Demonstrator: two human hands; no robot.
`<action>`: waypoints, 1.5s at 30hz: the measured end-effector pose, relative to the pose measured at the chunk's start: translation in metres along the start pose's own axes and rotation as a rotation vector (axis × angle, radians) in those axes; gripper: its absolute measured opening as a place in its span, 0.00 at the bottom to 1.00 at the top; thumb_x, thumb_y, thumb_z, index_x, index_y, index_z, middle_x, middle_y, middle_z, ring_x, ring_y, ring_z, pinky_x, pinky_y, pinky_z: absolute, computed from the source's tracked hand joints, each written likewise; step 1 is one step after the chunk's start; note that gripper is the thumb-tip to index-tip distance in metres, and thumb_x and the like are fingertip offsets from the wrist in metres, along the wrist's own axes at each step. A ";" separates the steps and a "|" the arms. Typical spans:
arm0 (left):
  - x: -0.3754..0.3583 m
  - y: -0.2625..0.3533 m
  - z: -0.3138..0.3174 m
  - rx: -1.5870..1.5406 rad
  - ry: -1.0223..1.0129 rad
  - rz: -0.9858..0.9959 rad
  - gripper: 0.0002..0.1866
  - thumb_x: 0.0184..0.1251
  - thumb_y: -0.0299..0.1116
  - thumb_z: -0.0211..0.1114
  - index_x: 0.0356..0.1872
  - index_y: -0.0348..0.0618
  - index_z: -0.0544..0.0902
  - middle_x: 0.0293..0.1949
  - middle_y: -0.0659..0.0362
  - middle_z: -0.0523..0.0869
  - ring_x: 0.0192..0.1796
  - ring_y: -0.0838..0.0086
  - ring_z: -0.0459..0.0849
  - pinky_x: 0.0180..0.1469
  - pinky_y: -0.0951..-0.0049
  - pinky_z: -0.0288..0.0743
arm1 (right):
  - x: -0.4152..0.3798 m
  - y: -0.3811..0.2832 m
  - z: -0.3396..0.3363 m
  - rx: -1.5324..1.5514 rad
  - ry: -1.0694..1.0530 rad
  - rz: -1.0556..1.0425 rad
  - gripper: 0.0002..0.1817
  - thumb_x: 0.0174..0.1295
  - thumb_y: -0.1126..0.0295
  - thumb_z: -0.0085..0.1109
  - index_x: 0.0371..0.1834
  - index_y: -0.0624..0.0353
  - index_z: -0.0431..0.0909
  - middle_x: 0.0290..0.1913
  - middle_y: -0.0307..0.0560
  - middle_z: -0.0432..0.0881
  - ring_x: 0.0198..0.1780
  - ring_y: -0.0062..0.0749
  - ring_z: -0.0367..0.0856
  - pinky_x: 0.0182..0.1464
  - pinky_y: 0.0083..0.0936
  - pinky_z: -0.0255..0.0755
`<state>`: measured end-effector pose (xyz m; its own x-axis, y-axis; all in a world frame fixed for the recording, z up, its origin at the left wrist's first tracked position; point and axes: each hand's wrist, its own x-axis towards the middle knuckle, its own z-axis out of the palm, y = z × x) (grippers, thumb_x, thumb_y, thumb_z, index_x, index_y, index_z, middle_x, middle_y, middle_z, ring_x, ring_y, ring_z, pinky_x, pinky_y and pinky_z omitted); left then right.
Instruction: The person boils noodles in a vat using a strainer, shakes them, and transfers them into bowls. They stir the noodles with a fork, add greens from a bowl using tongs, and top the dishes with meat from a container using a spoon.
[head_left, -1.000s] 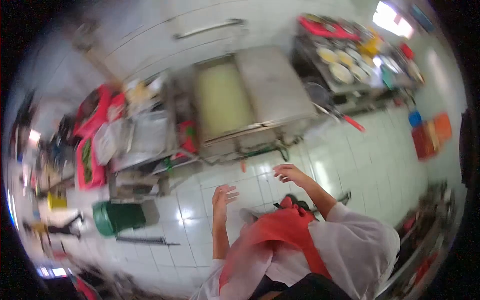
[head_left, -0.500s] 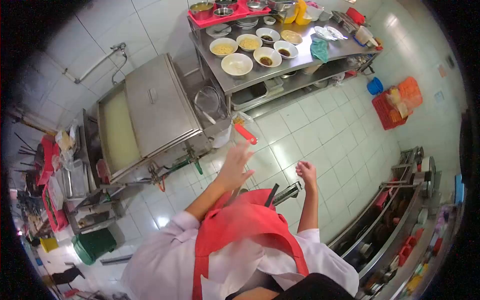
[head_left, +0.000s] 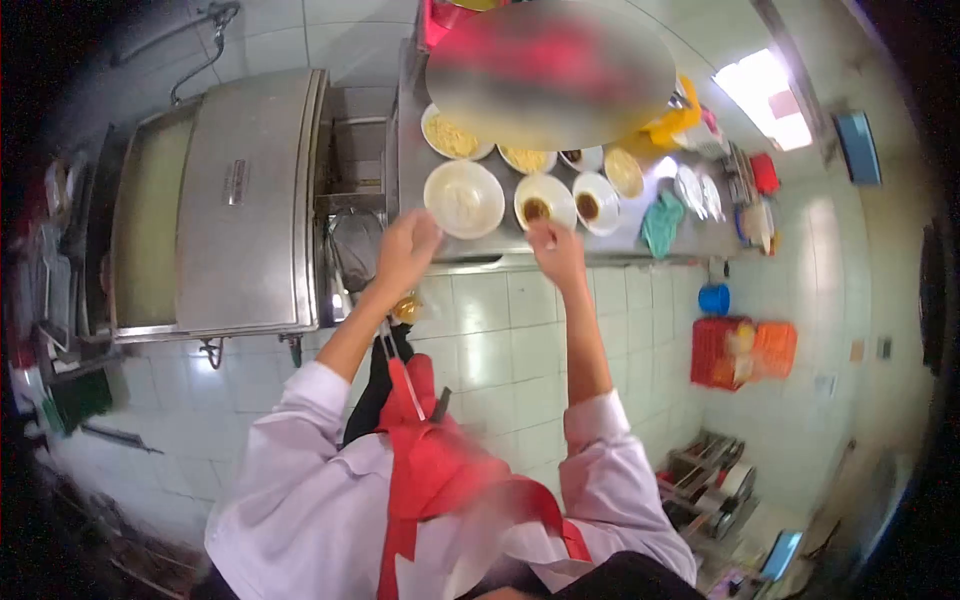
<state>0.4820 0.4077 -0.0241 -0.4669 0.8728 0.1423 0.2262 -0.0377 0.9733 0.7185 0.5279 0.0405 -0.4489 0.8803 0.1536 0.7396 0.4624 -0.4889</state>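
The tiled floor [head_left: 490, 320] spreads below everything, and the steel tabletop [head_left: 690, 236] stretches across the middle and right of the view, its far part hidden behind a blurred oval. To its left is the vat [head_left: 150, 220], with pale yellowish liquid showing along its left side and a flat steel lid [head_left: 243, 200] over the rest. The person wears a red apron [head_left: 430, 460] over white sleeves. Well apart to the right, a red crate [head_left: 718, 355] sits near the wall, with a blue bucket [head_left: 714, 298] just above it in view. A green cloth [head_left: 661, 225] lies crumpled on the tabletop, right of the bowls. Of these, the pale bowl [head_left: 464, 200] is nearest the front edge at the left; the sauce bowl [head_left: 548, 195], with a little dark liquid in it, is just to its right, and a similar brown-liquid bowl [head_left: 598, 200] comes next. Behind the pale bowl is a bowl of yellow food [head_left: 455, 138]. The left hand [head_left: 408, 245] is at the pale bowl's lower left rim, fingers bent; whether its grip is on the rim cannot be told. The right hand [head_left: 558, 250] overlaps the sauce bowl's near rim, fingers curled, and its grip cannot be made out either.
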 end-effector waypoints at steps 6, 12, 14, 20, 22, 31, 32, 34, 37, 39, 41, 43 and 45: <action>0.175 -0.062 0.052 0.018 0.295 -0.407 0.26 0.61 0.48 0.63 0.47 0.32 0.81 0.42 0.48 0.85 0.48 0.61 0.82 0.52 0.66 0.72 | 0.258 0.019 0.088 -0.234 0.161 -0.339 0.15 0.55 0.60 0.58 0.39 0.59 0.82 0.36 0.60 0.81 0.37 0.54 0.81 0.44 0.45 0.75; 0.200 -0.105 0.077 0.123 0.279 -0.715 0.35 0.64 0.58 0.60 0.50 0.27 0.80 0.48 0.42 0.83 0.52 0.59 0.82 0.54 0.65 0.72 | 0.348 0.032 0.154 -0.420 -0.083 -0.033 0.16 0.59 0.59 0.56 0.43 0.57 0.83 0.46 0.58 0.82 0.48 0.51 0.82 0.51 0.43 0.77; 0.194 -0.089 0.078 0.086 0.317 -0.609 0.31 0.66 0.54 0.60 0.49 0.28 0.81 0.46 0.44 0.84 0.51 0.61 0.82 0.53 0.66 0.73 | 0.355 0.031 0.152 -0.355 -0.156 -0.012 0.17 0.59 0.59 0.55 0.42 0.60 0.82 0.47 0.60 0.82 0.49 0.51 0.82 0.52 0.42 0.77; 0.200 -0.101 0.082 -0.206 0.229 -0.520 0.29 0.73 0.52 0.52 0.64 0.39 0.70 0.55 0.54 0.80 0.56 0.68 0.78 0.59 0.70 0.71 | 0.319 0.044 0.109 -0.243 0.003 -0.144 0.12 0.54 0.65 0.55 0.37 0.56 0.84 0.38 0.58 0.84 0.42 0.51 0.84 0.46 0.43 0.78; 0.203 -0.064 0.084 -0.352 0.175 -0.488 0.31 0.74 0.55 0.48 0.65 0.39 0.68 0.57 0.54 0.79 0.58 0.68 0.77 0.60 0.70 0.71 | 0.294 0.040 0.072 -0.077 -0.045 -0.239 0.10 0.51 0.65 0.55 0.30 0.53 0.85 0.35 0.55 0.85 0.40 0.50 0.84 0.45 0.42 0.78; 0.179 -0.025 0.050 -0.446 0.254 -0.445 0.32 0.74 0.58 0.43 0.66 0.45 0.67 0.56 0.54 0.79 0.56 0.65 0.80 0.51 0.56 0.79 | 0.242 0.012 -0.010 -0.022 -0.179 -0.523 0.11 0.49 0.59 0.62 0.23 0.55 0.83 0.27 0.51 0.83 0.34 0.50 0.82 0.40 0.42 0.76; 0.174 -0.008 0.051 -0.419 0.233 -0.411 0.32 0.73 0.58 0.43 0.66 0.43 0.68 0.56 0.54 0.79 0.56 0.65 0.79 0.52 0.57 0.78 | 0.235 0.006 -0.010 -0.020 -0.180 -0.517 0.11 0.49 0.59 0.62 0.23 0.55 0.83 0.27 0.51 0.83 0.34 0.50 0.82 0.40 0.42 0.76; 0.165 0.033 0.068 -0.364 0.235 -0.406 0.38 0.71 0.65 0.36 0.62 0.40 0.71 0.54 0.53 0.81 0.54 0.67 0.82 0.54 0.66 0.77 | 0.224 -0.002 -0.010 0.060 -0.209 -0.588 0.13 0.48 0.61 0.67 0.23 0.61 0.82 0.27 0.51 0.83 0.32 0.48 0.82 0.36 0.37 0.75; 0.154 0.059 0.075 -0.471 0.134 -0.529 0.39 0.71 0.66 0.34 0.62 0.40 0.71 0.54 0.53 0.81 0.55 0.68 0.82 0.55 0.66 0.77 | 0.225 0.024 -0.067 0.155 -0.299 -0.524 0.13 0.48 0.61 0.68 0.24 0.61 0.82 0.26 0.52 0.83 0.31 0.47 0.83 0.35 0.34 0.75; 0.144 0.068 0.077 -0.436 0.069 -0.524 0.39 0.71 0.66 0.34 0.63 0.41 0.71 0.56 0.53 0.80 0.56 0.68 0.81 0.55 0.64 0.76 | 0.215 0.030 -0.118 0.073 -0.294 -0.487 0.13 0.48 0.61 0.68 0.24 0.60 0.82 0.26 0.52 0.83 0.31 0.46 0.83 0.35 0.33 0.75; 0.136 0.083 0.096 -0.431 -0.001 -0.532 0.40 0.71 0.67 0.34 0.63 0.41 0.71 0.56 0.53 0.80 0.56 0.68 0.81 0.55 0.64 0.76 | 0.192 0.034 -0.160 -0.063 -0.109 -0.410 0.13 0.47 0.62 0.68 0.23 0.62 0.81 0.24 0.54 0.81 0.29 0.43 0.83 0.35 0.31 0.75; 0.123 0.124 0.125 -0.379 -0.076 -0.549 0.40 0.69 0.68 0.37 0.63 0.42 0.72 0.56 0.55 0.80 0.56 0.69 0.81 0.54 0.63 0.77 | 0.170 0.042 -0.149 -0.098 -0.138 -0.435 0.12 0.45 0.60 0.68 0.22 0.58 0.82 0.25 0.52 0.82 0.30 0.44 0.83 0.35 0.34 0.75; 0.115 0.125 0.166 -0.435 -0.117 -0.542 0.39 0.70 0.67 0.38 0.61 0.40 0.72 0.54 0.54 0.81 0.53 0.68 0.82 0.49 0.64 0.79 | 0.157 0.067 -0.148 0.143 -0.235 -0.459 0.10 0.44 0.60 0.67 0.21 0.54 0.82 0.26 0.51 0.82 0.31 0.45 0.82 0.35 0.36 0.74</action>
<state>0.5983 0.5837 0.0838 -0.3171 0.8693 -0.3791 -0.3859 0.2469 0.8889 0.7723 0.7125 0.1587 -0.8225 0.5359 0.1907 0.3727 0.7609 -0.5312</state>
